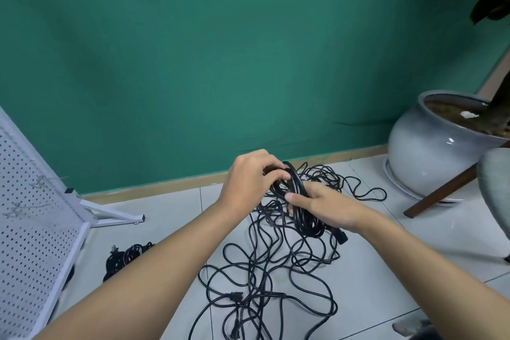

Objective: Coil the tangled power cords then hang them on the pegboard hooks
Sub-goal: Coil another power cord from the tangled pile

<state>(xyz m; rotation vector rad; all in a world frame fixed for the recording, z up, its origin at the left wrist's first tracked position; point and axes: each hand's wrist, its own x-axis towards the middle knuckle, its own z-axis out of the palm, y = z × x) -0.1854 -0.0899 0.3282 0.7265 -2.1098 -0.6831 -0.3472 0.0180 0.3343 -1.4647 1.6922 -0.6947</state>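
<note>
Starting nearest you: the tangled cords (265, 270) sprawl in loose black loops over the pale floor tiles (372, 284) between your forearms. One connector (234, 297) lies among the near strands.

To your left, the white pegboard (30, 229) leans on its stand. Wire hooks (41, 181) stick out of its face, none carrying a cord. Just beside its foot, a separate black bundle (124, 257) of cord lies on the tiles, partly behind your left forearm.

Further out, both hands meet above the far part of the tangle. Your right hand (328, 207) grips the coil (299, 201), a thick hank of several turns standing roughly upright. The thumb lies across its front and the fingers wrap behind. A black plug (340, 237) pokes out below that hand.

Your left hand (251, 176) has its fingers curled down over the coil's upper part, closed on the cord there. The exact strand it pinches is hidden.

More loose loops trail behind the hands toward the wooden baseboard (171, 186).

Beyond: green wall (220, 50). At far right, a round grey planter (425, 152), with a brown chair leg (441, 190) slanting in front of it.
</note>
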